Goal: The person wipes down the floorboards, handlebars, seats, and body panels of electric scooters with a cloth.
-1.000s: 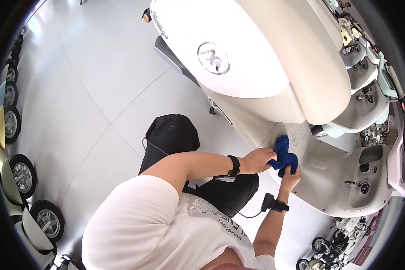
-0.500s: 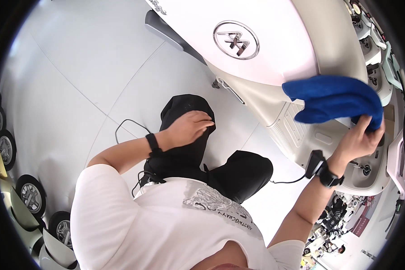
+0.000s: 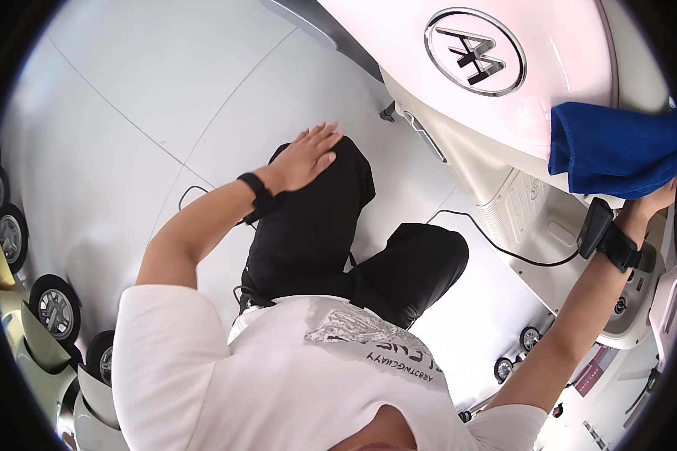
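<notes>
1. Fingers, head view: the left hand lies flat, its fingers stretched out side by side and close together, palm down on the raised knee of the person's black trousers. It grips nothing.
2. Right hand, head view: at the right rim of the picture, arm stretched up and outward. Its fingers are mostly hidden behind the folded blue terry cloth, which it holds from beneath; how tightly they close cannot be told.
3. Folded blue terry cloth: lies against the glossy cream-white body panel of a scooter, at the panel's lower right edge, just right of the round chrome emblem.
4. Wrists: a black band with a small black box sits on the right wrist; a thin black cable runs from it toward the trousers. A black wristband sits on the left wrist.
5. Scooter: below the panel, a beige ribbed footboard section shows, with a chrome foot peg to its left.
6. Person: white short-sleeved printed shirt fills the lower middle.
7. Surroundings: pale glossy tiled floor; along the left rim, a row of small scooter wheels with pale green bodywork.
</notes>
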### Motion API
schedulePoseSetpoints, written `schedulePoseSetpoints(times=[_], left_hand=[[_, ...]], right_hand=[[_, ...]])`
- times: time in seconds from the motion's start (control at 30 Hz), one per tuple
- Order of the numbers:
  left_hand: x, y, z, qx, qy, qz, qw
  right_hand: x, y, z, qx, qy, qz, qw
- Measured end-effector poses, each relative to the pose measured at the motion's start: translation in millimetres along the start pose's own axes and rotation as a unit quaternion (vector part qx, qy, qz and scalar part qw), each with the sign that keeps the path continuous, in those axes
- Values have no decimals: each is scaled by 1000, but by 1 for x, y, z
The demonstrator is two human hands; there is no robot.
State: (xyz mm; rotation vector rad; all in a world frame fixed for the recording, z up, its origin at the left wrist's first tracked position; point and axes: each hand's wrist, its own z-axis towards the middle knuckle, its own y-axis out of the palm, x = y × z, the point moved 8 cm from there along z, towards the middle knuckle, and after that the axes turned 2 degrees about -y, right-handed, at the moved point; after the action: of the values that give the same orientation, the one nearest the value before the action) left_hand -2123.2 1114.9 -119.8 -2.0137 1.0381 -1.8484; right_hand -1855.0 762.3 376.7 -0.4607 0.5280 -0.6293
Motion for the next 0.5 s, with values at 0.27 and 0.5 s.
schedulePoseSetpoints(times=[0.27, 0.5], left_hand=[[50, -4, -79, -124, 167, 88, 974], [-34, -10, 25, -58, -73, 45, 995]], right_hand=[[123, -65, 22, -98, 51, 0, 994], [122, -61, 13, -201, -10, -130, 971]])
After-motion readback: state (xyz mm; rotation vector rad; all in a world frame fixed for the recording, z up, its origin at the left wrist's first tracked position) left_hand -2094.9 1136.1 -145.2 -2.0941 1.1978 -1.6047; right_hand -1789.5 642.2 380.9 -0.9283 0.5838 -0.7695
